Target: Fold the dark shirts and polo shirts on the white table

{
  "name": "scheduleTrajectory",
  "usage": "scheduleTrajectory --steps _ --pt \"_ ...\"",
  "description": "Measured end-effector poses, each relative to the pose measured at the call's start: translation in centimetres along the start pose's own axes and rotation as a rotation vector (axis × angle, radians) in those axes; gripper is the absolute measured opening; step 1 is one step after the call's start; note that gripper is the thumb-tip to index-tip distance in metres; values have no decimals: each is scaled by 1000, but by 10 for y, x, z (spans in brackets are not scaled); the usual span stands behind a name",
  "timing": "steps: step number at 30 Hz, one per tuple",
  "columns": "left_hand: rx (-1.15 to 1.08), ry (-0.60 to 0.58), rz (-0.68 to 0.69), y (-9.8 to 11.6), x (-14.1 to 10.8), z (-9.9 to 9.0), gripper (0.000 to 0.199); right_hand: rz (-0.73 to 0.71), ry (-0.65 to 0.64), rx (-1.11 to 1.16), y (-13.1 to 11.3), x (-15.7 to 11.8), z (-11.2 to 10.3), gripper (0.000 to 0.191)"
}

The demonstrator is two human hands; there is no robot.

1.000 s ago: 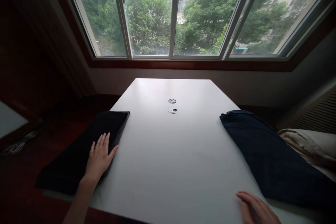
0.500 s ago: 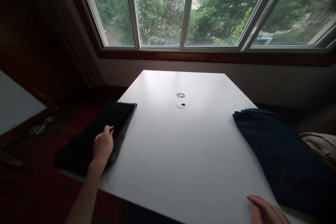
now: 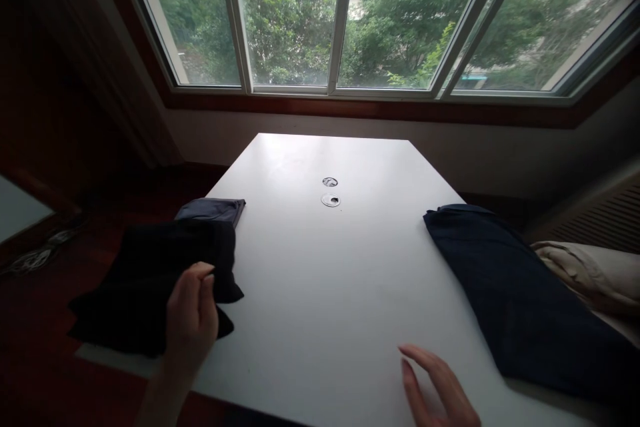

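My left hand is shut on a black cloth, pinching its edge and holding it bunched up at the left side of the white table. Beneath that cloth, a folded dark grey garment shows at the far end of the stack. My right hand is open, fingers apart, near the table's front edge and touching nothing. To its right, a long folded navy cloth lies along the table's right side.
Two round cable grommets are set in the far middle of the table. A beige cloth lies beyond the table's right edge, near a slatted radiator cover. A cable lies on the dark wooden floor at left. A wide window is ahead.
My left hand has gathered the top black cloth and drawn it toward me, uncovering the grey layer beneath. My right hand has moved forward and left over the table.
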State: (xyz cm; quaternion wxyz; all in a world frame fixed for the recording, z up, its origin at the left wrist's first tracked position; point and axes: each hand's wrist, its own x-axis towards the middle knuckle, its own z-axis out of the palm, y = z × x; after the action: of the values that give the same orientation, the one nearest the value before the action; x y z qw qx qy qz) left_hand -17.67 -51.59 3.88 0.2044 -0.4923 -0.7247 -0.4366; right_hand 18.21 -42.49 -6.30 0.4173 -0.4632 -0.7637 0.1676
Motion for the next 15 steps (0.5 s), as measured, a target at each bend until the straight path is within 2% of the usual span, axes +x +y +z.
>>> scheduleTrajectory --steps 3,7,9,11,13,15 --pt "-261 -192 135 51 -16 12 13 -72 -125 97 -39 9 23 47" --pt "-508 -500 137 101 -33 17 14 -214 -283 196 -71 18 42 70" --pt "-602 -677 142 114 -35 17 16 -257 -304 261 -76 20 44 70" --pt "-693 -824 155 120 -35 18 23 -281 -311 318 -77 23 44 61" --pt "-738 -926 125 124 -32 17 28 -316 -316 363 -79 26 42 49" --pt "-780 -980 78 125 -25 12 28 -377 -294 429 -84 30 42 41"
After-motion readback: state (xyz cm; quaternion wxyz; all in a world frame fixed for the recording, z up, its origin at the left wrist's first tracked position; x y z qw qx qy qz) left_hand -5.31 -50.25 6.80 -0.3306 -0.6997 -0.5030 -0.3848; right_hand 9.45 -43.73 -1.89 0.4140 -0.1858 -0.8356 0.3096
